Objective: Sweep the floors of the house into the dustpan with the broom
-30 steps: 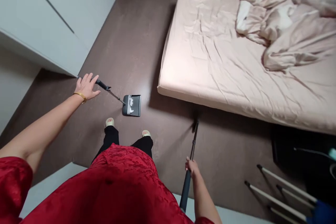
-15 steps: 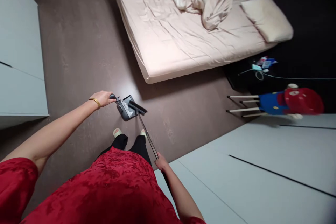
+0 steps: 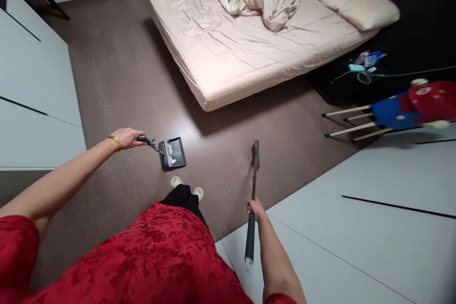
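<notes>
My left hand (image 3: pixel 127 138), with a gold bangle at its wrist, is closed round the dark handle of a dustpan (image 3: pixel 177 152). The pan lies on the floor in front of my feet, and whitish bits or comb teeth show at its inner side; I cannot tell which. My right hand (image 3: pixel 255 207) grips the pole of a broom (image 3: pixel 256 154). The broom's thick black grip points back toward me, and its narrow dark head is over the floor, right of the dustpan and apart from it. Whether the head touches the floor is unclear.
A bed (image 3: pixel 228 64) with rumpled bedding and a pillow (image 3: pixel 359 2) stands ahead. White cabinets (image 3: pixel 35 80) line the left, others (image 3: pixel 338 232) the lower right. A red and blue figure-shaped stool (image 3: pixel 392 111) stands at right, near a cable and small packets.
My right hand has carried the broom rightward, away from the dustpan, and its head has turned. The dustpan has tilted round and my left hand still holds it. The view has shifted.
</notes>
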### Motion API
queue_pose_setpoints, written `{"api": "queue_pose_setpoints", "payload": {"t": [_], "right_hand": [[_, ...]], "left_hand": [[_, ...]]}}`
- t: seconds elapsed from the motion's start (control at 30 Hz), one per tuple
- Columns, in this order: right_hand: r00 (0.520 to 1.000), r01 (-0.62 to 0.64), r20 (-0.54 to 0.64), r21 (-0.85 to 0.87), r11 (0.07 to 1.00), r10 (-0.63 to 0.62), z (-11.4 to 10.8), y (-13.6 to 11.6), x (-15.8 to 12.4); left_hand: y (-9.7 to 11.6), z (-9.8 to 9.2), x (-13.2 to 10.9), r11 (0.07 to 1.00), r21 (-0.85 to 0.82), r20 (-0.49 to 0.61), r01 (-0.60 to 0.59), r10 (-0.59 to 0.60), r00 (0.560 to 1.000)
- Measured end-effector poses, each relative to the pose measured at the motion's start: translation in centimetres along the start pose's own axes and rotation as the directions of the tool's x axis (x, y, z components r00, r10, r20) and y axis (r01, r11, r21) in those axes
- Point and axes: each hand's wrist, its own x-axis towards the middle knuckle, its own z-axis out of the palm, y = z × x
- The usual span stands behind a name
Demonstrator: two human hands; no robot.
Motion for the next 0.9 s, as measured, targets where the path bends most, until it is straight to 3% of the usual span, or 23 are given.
{"api": "queue_pose_setpoints", "payload": {"t": [0.1, 0.23, 0.33, 0.43, 0.53, 0.7, 0.8, 0.9], "right_hand": [[0.997, -0.044, 0.067, -0.030, 0.999, 0.045, 2.9, 1.4, -1.3], [0.963, -0.052, 0.260, -0.093, 0.994, 0.075, 8.7, 5.5, -7.6], [0.864, 0.002, 0.502, -0.099, 0.995, 0.048, 12.8, 5.7, -12.0], [0.780, 0.089, 0.622, -0.002, 0.996, -0.069, 15.7, 4.2, -15.0], [0.788, 0.121, 0.592, 0.116, 0.986, -0.166, 17.2, 4.2, -17.3], [0.921, 0.032, 0.380, 0.153, 0.988, -0.088, 17.8, 4.4, -18.0], [0.972, 0.062, 0.216, 0.128, 0.990, -0.089, 18.6, 0.6, -15.9], [0.989, 0.067, 0.129, 0.077, 0.995, -0.076, 21.4, -4.3, -13.9]], "left_hand": [[-0.8, 0.6, -0.6, 0.999, 0.032, 0.011, 0.040, -0.040, 0.999], [-2.7, 1.6, -0.7, 0.995, 0.047, 0.002, 0.092, -0.092, 0.996], [-4.0, 2.1, -0.7, 0.994, 0.062, 0.008, 0.095, -0.096, 0.995], [-5.1, 2.2, -0.8, 0.996, 0.059, 0.005, 0.063, -0.063, 0.998], [-6.8, 2.2, -1.2, 0.999, 0.027, -0.017, 0.037, -0.036, 0.999], [-11.4, 2.0, -2.3, 0.998, -0.059, -0.065, 0.028, -0.031, 0.997], [-14.4, 1.3, -3.0, 0.995, -0.095, -0.088, 0.043, -0.051, 0.995], [-16.7, 0.7, -3.3, 0.993, -0.090, -0.076, 0.070, -0.077, 0.994]]}}
